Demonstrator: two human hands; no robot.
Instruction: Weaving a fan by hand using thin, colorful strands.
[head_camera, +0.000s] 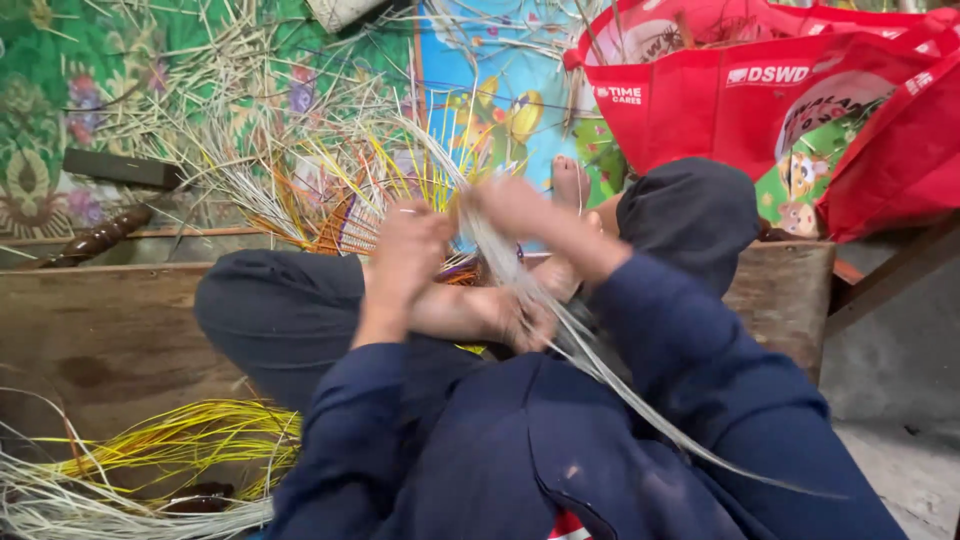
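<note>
Red printed tote bags (760, 90), upper right

A home weaving corner worked on the floor is suggested by loose pale and yellow straw strips (170, 440), a half-woven mat (345, 215), patterned floor coverings (60, 90), worn wooden boards (110, 330) and red shopping bags (760, 90).

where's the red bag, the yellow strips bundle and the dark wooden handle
red bag (690, 110), head view, on its front panel
yellow strips bundle (190, 430), head view, mid-bundle
dark wooden handle (100, 238), head view, mid-length
</note>
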